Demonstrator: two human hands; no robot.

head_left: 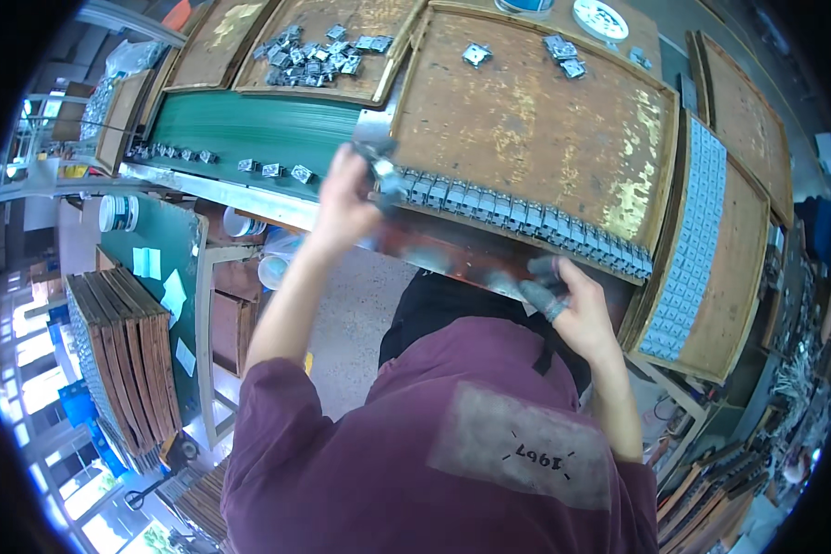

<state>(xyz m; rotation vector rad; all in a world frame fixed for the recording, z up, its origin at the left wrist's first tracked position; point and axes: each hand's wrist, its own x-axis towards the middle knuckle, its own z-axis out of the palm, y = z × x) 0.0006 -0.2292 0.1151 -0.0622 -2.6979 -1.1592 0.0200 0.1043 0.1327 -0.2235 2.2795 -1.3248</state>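
My left hand (349,198), smeared by motion, is at the left end of a long row of small metal parts (526,218). Its dark-covered fingertips close around a small metal part (385,170), whose details are blurred. The row runs along the near edge of a worn wooden tray (526,120), its pieces packed side by side. My right hand (572,300) hovers on the near side of the row, toward its right end. Grey covers are on its thumb and finger, which are spread apart with nothing visible between them.
On the left, a green conveyor belt (249,129) carries several spaced-out parts. Another tray holds a loose heap of parts (309,60) behind it. A tray on the right bears neat columns of parts (688,249). Stacked wooden trays (125,355) stand at the lower left.
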